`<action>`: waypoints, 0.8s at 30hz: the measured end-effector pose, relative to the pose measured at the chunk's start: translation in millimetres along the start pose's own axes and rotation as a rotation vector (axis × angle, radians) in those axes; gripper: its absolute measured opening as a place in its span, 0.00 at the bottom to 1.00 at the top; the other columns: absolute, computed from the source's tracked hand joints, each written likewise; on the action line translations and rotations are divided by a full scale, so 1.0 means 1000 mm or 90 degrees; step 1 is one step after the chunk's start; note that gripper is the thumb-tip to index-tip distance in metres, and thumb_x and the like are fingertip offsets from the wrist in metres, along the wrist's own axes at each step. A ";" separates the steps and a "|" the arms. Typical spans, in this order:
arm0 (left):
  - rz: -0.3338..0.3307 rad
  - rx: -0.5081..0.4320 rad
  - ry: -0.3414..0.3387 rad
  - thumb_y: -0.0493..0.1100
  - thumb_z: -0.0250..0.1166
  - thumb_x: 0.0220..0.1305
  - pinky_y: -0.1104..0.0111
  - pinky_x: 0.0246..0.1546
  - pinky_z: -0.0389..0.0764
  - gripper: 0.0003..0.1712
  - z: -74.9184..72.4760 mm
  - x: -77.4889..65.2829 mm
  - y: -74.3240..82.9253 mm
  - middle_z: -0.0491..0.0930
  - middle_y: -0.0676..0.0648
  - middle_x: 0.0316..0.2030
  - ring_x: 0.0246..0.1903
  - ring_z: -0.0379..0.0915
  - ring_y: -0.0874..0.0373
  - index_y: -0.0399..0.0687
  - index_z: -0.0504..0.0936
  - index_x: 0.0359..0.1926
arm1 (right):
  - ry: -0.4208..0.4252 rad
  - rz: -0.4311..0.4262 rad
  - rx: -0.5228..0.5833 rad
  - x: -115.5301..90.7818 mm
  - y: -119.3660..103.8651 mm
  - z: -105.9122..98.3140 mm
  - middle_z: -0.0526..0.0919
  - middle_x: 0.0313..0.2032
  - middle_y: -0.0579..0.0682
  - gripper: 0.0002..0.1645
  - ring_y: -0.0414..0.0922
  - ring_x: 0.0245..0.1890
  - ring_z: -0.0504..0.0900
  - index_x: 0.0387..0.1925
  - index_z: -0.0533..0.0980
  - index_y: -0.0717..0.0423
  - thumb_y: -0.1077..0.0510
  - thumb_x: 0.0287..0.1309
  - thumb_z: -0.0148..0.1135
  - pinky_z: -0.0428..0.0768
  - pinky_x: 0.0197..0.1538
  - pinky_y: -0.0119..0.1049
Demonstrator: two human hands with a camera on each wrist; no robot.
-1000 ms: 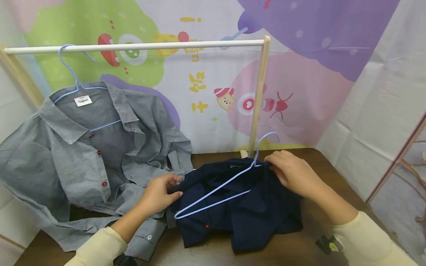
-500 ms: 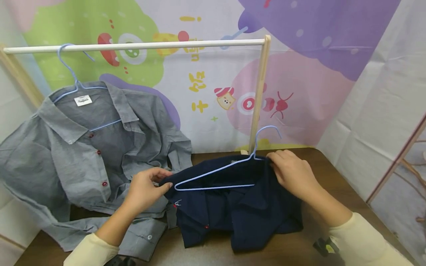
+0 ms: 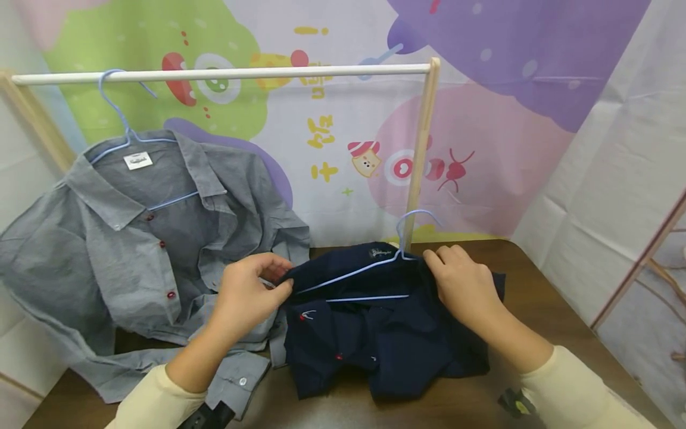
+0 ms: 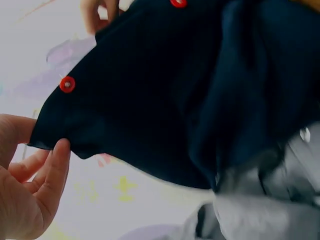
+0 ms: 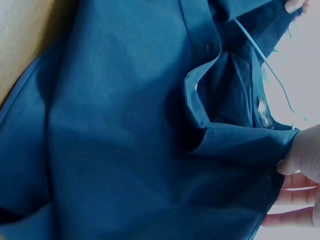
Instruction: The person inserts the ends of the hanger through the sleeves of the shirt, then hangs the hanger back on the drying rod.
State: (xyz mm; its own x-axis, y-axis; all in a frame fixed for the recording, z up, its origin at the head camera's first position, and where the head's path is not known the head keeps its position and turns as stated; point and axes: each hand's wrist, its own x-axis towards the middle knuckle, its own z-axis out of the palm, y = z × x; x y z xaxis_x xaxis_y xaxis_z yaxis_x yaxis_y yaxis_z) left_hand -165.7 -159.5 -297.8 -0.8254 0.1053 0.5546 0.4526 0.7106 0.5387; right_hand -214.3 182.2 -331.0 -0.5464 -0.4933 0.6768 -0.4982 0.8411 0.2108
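A dark navy shirt (image 3: 407, 369) with red buttons lies bunched on the table, its collar raised by both hands. My left hand (image 3: 249, 292) pinches its left edge between thumb and fingers; the left wrist view shows that pinch beside a red button (image 4: 67, 84). At the other side of the neck opening, my right hand (image 3: 463, 289) grips the cloth, thumb on top in the right wrist view. A light blue wire hanger (image 3: 370, 297) sits in the neck opening, hook upward. Its left tip goes under the cloth near my left hand; its right end is hidden inside.
A grey shirt (image 3: 123, 250) hangs on another blue hanger (image 3: 115, 101) from the white rail (image 3: 225, 74) at left. The rack's wooden post (image 3: 421, 149) stands just behind the navy shirt. Grey sleeves spread over the brown table (image 3: 541, 286). A printed cloth forms the backdrop.
The hanger's left end, lying over the shirt front before, has risen and slipped under the cloth at the left. My left hand has moved up with the shirt edge. The hook shifted left.
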 end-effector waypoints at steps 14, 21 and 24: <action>0.301 0.062 0.065 0.28 0.72 0.42 0.75 0.22 0.73 0.15 0.049 -0.008 0.049 0.79 0.52 0.27 0.22 0.71 0.65 0.45 0.85 0.33 | 0.010 0.050 0.001 0.013 -0.011 0.002 0.79 0.28 0.57 0.08 0.55 0.28 0.77 0.35 0.74 0.62 0.69 0.51 0.63 0.74 0.13 0.47; 0.381 0.105 0.042 0.27 0.73 0.38 0.72 0.26 0.76 0.17 0.073 -0.021 0.053 0.78 0.52 0.29 0.25 0.74 0.61 0.46 0.84 0.32 | 0.042 0.089 0.022 0.019 -0.010 0.002 0.77 0.27 0.57 0.08 0.56 0.29 0.76 0.31 0.71 0.62 0.72 0.47 0.59 0.74 0.14 0.51; 0.388 0.130 0.035 0.26 0.71 0.42 0.70 0.28 0.79 0.15 0.080 -0.022 0.049 0.79 0.51 0.29 0.26 0.75 0.59 0.45 0.85 0.32 | 0.068 0.101 0.024 0.020 -0.010 0.001 0.77 0.28 0.58 0.08 0.57 0.30 0.77 0.34 0.72 0.63 0.72 0.49 0.58 0.75 0.15 0.53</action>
State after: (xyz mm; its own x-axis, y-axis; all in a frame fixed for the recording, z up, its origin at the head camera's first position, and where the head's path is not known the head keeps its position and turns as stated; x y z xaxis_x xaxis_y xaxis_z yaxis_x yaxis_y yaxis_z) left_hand -152.7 -71.4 -334.0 -0.4197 0.4992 0.7580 0.7569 0.6535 -0.0113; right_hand -220.8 164.0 -319.8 -0.5460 -0.3270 0.7714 -0.4377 0.8964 0.0701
